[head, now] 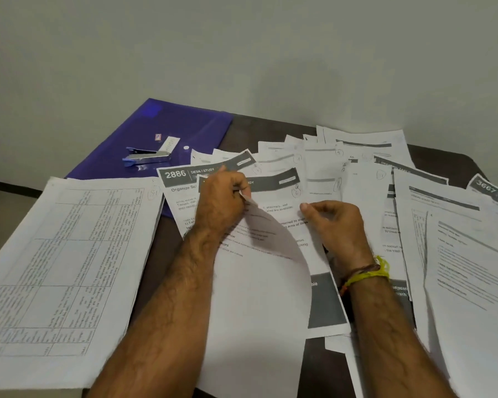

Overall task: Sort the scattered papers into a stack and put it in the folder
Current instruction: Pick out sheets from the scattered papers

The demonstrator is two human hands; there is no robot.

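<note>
A: Head view puts both hands over the middle of the desk point(167, 239). What are they doing?

B: The left hand point(222, 199) pinches the top corner of a curled sheet point(259, 282) between thumb and fingers point(243, 191). The right hand point(334, 222), just right of that sheet, has loosely curled fingers and its thumb tip out; whether it grips any paper cannot be told.

A: Which way does the sheet run?

B: Its long axis runs from the pinched corner back toward the person, and it bows upward along its right edge. The left hand is the nearer one, already on it.

A: And the rest?

B: Scattered papers point(365, 173) fan out beyond and right of the curled sheet, overlapping. A squared pile point(64, 271) with printed tables lies to its left. The purple folder point(179, 130) lies beyond and left of it, well apart.

A: Anything in the way?

B: A stapler point(148, 158) sits on the folder's flap and will probably need moving before anything goes in.
</note>
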